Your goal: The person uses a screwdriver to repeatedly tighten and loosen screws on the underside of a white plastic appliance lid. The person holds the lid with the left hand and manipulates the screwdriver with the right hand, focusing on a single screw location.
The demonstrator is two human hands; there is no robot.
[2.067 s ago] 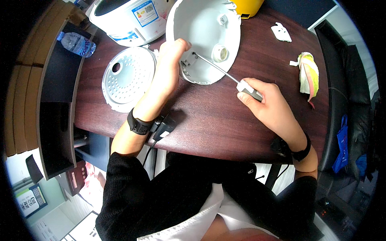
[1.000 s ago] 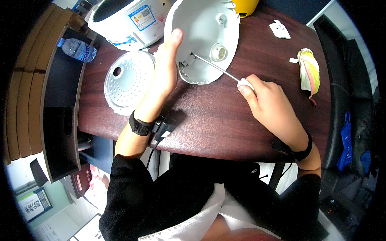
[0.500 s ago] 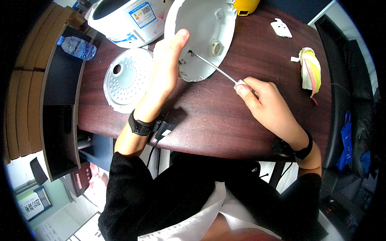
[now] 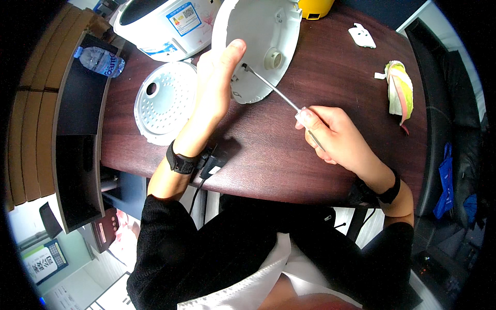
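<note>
My left hand (image 4: 216, 90) grips the left rim of a white plastic shell (image 4: 257, 33), which is tilted with its inside toward me. My right hand (image 4: 330, 132) is closed on the handle of a screwdriver (image 4: 276, 89); its tip sits at a small dark fitting low in the shell's left side, beside a round white boss (image 4: 274, 58). Left of the shell, a perforated white disc (image 4: 160, 113) with a hole lies on the desk, partly behind my left hand. A white appliance body (image 4: 155, 41) with a label stands behind the disc.
A plastic bottle (image 4: 99, 62) lies at the desk's (image 4: 279, 160) left. At the right are a small white piece (image 4: 361, 36) and a yellow, white and pink bundle (image 4: 400, 93). A yellow container (image 4: 313, 8) stands at the back. A black cable (image 4: 194, 199) hangs over the front edge.
The shell has tilted a little, narrowing the view inside. My right hand has shifted left and turned on the screwdriver, showing more of the handle. The tip stays at the fitting.
</note>
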